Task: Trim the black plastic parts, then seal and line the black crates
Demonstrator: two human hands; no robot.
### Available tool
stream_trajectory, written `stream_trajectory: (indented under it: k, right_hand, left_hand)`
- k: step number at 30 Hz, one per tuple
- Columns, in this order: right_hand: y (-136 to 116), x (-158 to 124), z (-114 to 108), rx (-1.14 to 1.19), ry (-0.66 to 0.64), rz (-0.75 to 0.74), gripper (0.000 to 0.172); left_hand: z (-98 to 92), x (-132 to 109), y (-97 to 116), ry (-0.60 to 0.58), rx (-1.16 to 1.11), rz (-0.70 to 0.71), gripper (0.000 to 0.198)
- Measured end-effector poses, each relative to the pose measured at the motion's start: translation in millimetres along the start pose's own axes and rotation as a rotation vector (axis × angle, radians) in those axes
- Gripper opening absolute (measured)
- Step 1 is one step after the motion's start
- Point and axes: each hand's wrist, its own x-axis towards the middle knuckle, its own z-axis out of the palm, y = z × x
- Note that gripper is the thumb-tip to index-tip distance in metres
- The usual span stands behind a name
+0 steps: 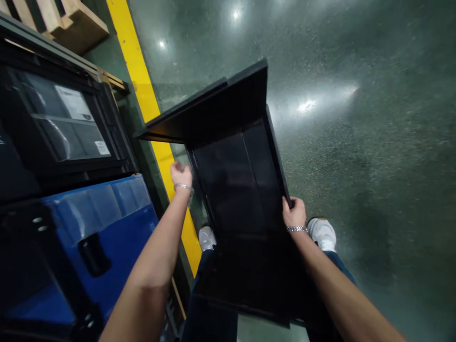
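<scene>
A black folding crate [235, 185] stands in front of me, two opposite end walls raised and its inside bare. My right hand [295, 211] grips the edge of its right side, fingers wrapped over the rim. Off the left side, apart from the crate, is my left hand [181, 175]. Its fingers are loosely curled and a little blurred, thumb apart from them, with nothing visible in the hand. The crate's far wall [217, 104] leans up above the floor; its near wall [256, 275] lies in dark shadow by my legs.
To the left stand a blue bin [124, 213] with a clear label pocket and a black crate [117, 137] with papers behind a clear window. A wooden pallet [78, 28] is at the upper left. A yellow floor line [133, 61] runs past my left shoe [206, 237].
</scene>
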Motion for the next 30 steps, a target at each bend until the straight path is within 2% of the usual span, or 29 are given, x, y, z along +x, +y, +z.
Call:
stream_trajectory:
  k: [2,4,6,8,10,12,15,16,18,21,23,24,27,28,30]
  right_hand:
    - [-5,0,-3,0.030,0.025,-0.004,0.038]
    - [-8,1,-7,0.052,0.031,-0.020,0.043]
    - [-12,1,-16,0.066,0.029,-0.033,0.049]
    - [-18,-2,-32,0.075,0.025,-0.043,0.056]
    - [-28,-8,-56,0.079,0.019,-0.050,0.062]
    - [-38,-15,-87,0.077,0.013,-0.055,0.066]
    - [-52,-23,-129,0.069,0.013,-0.072,0.066]
    - [-54,-24,-139,0.066,0.015,-0.084,0.067]
    - [-57,-23,-151,0.058,0.008,-0.119,0.067]
    - [-59,-14,-157,0.034,-0.026,-0.203,0.065]
    - [-64,-8,-159,0.011,-0.026,-0.273,0.062]
    - [-69,-6,-161,-0.003,-0.007,-0.304,0.061]
    - [-93,-5,-156,-0.047,0.015,-0.405,0.056]
    - [-104,-6,-149,-0.061,-0.031,-0.452,0.052]
    - [-125,-9,-127,-0.096,-0.204,-0.559,0.042]
  left_hand:
    - [10.2,-27,-38,-0.058,0.102,-0.182,0.019]
    - [20.3,-52,-70,-0.142,0.171,-0.297,0.009]
    - [24.6,-72,-89,-0.199,0.204,-0.332,0.010]
    - [16.0,-86,-93,-0.215,0.220,-0.308,0.019]
    - [-8.7,-98,-85,-0.205,0.222,-0.246,0.025]
    - [-45.6,-115,-68,-0.181,0.217,-0.170,0.027]
    - [-100.4,-145,-44,-0.135,0.179,-0.050,0.018]
    - [-113.0,-154,-38,-0.125,0.161,0.005,0.013]
    - [-126.1,-167,-31,-0.099,0.157,0.076,0.008]
    - [-122.6,-172,-28,-0.053,0.210,0.015,0.014]
    - [-114.1,-173,-27,-0.031,0.210,-0.046,0.010]
    - [-109.5,-174,-24,0.000,0.196,-0.040,0.005]
    - [-90.2,-186,-10,0.107,0.151,0.130,0.023]
    - [-80.6,-190,-3,0.058,0.145,0.181,0.027]
    - [-56.8,-197,9,-0.201,0.150,0.189,0.026]
